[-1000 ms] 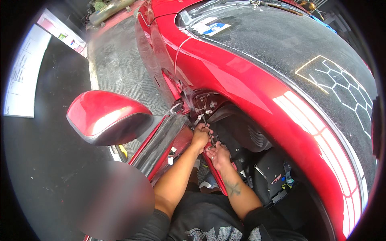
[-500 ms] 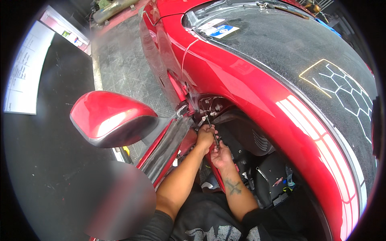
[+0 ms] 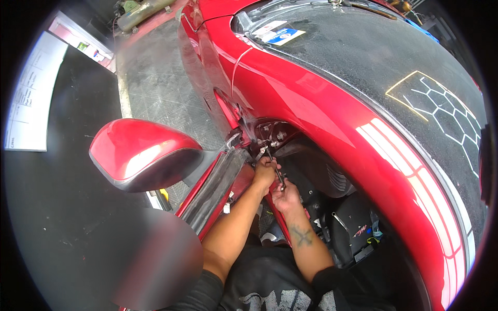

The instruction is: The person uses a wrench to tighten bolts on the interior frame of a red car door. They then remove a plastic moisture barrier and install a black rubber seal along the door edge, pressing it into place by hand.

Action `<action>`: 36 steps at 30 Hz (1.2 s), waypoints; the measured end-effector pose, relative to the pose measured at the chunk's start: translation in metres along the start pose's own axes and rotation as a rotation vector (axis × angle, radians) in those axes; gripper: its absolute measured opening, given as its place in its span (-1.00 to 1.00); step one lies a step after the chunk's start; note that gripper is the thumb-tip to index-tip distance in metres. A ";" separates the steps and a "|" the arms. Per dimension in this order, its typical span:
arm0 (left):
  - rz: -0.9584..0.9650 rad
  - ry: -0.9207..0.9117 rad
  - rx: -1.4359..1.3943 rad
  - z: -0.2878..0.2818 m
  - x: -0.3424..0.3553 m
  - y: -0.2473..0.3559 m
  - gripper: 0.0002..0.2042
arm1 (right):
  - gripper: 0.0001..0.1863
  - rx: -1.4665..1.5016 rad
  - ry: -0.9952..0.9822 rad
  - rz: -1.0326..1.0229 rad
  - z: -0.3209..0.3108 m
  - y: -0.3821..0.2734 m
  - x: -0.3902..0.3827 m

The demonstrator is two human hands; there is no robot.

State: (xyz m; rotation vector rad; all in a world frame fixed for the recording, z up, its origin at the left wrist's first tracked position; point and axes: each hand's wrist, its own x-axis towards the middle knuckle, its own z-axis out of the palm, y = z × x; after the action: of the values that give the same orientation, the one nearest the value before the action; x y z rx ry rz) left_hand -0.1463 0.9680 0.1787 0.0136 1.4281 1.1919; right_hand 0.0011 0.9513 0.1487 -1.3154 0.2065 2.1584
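Note:
Both my hands are at the front edge of a red car's open door, by the metal fittings (image 3: 263, 150) in the door gap. A slim dark rod-shaped hand tool (image 3: 280, 178) slants between them, its upper end close to those fittings; its exact kind is too small to make out. My left hand (image 3: 264, 175) closes around the tool's upper part. Lower and to the right, my right hand (image 3: 287, 198) is closed at its bottom end, palm turned up. The red door (image 3: 210, 205) with its large mirror (image 3: 148, 153) stands left of my arms.
The red body frame (image 3: 321, 114) arches over the opening on the right, beside the dusty windshield (image 3: 353, 57). A wrench-like metal tool (image 3: 340, 222) lies inside the car. Farther off are patterned floor tiles (image 3: 161, 78), a tank (image 3: 145, 15) and a white board (image 3: 33, 98).
Both hands stay by the door fittings with the tool. My right hand has shifted very slightly at the tool's lower end, and the whole view has moved a little.

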 end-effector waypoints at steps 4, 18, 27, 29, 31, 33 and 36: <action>-0.020 0.028 0.038 -0.004 0.000 -0.011 -0.89 | -0.59 -0.316 0.043 -0.170 -0.036 0.002 0.001; -0.014 0.049 0.002 -0.009 0.002 -0.020 -0.86 | -0.39 -0.164 0.055 0.016 -0.023 0.014 0.009; 0.032 0.051 0.039 -0.005 0.005 -0.025 -0.89 | -0.48 -1.433 -0.002 -1.079 -0.022 0.011 -0.048; 0.034 0.050 -0.021 0.000 0.007 -0.025 -0.86 | -0.49 -1.560 -0.083 -1.165 -0.015 0.001 -0.056; 0.059 0.045 -0.052 0.006 0.011 -0.025 -0.85 | -0.52 -1.605 -0.023 -1.259 -0.005 0.001 -0.068; 0.107 0.038 -0.063 0.013 0.010 -0.028 -0.85 | -0.61 -1.598 0.115 -1.446 -0.005 -0.001 -0.055; -0.010 -0.043 -0.352 0.003 0.039 -0.055 -0.86 | -0.70 -0.451 0.215 -0.401 -0.004 -0.001 -0.028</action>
State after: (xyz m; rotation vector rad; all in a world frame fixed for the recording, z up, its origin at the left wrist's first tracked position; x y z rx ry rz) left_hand -0.1217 0.9679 0.1162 -0.2104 1.1637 1.4116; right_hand 0.0145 0.9391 0.1708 -1.6702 -0.4516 1.7754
